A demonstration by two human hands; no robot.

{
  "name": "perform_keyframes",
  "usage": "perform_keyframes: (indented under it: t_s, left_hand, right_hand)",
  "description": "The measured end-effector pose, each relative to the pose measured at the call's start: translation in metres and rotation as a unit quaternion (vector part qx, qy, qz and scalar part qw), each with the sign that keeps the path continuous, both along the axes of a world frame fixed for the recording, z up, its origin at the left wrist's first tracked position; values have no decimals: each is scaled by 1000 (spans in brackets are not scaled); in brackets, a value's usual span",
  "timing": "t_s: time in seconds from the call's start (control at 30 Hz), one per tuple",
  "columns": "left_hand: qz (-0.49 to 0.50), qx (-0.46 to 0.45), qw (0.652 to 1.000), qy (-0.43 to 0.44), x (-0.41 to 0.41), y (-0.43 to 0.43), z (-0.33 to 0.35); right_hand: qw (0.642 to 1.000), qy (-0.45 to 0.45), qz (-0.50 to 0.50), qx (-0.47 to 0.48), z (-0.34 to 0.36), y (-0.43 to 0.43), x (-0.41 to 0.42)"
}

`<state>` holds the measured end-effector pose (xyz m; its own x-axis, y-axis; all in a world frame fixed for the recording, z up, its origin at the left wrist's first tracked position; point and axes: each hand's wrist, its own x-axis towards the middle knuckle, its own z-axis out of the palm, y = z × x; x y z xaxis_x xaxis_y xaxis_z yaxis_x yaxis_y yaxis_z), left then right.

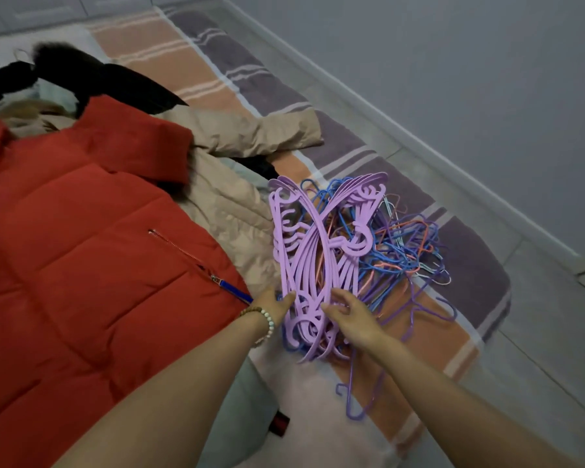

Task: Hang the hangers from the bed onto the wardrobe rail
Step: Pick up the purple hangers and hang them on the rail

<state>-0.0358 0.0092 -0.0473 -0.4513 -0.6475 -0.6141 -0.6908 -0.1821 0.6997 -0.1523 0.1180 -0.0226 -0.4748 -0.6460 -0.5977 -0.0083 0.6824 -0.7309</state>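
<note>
Lying on the striped bed (335, 136), a stack of flat lilac plastic hangers (313, 251) with curled hooks sits just beside a quilted red puffer jacket (81, 248). On the stack's far side from the jacket sprawls a tangle of thin wire hangers (409, 244) in blue, purple and salmon; single ones are hard to separate. The left hand (277, 307), a beaded bracelet (267, 320) at its wrist, clasps the stack's near edge; its fingers are hidden underneath. The right hand (353, 317) pinches the stack with curled fingers.
</note>
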Motion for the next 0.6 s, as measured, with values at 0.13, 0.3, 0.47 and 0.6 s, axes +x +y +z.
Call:
perform_keyframes:
  t_s: [0.13,0.3,0.47,0.6]
  left_hand:
    - [100,71,992,17,-1,1,-27]
    - [146,69,984,74,6,1,-23]
    - [146,26,979,137,13,-3,2]
    - [141,2,975,169,5,-13,37]
  right_hand:
    - [998,-16,-58,-10,-12,-9,3]
    - [992,-71,-99,-10,-5,-12,3]
    - [960,-206,-174,-72,12,-17,9]
    - [957,-232,-125,-120,52,-13,5]
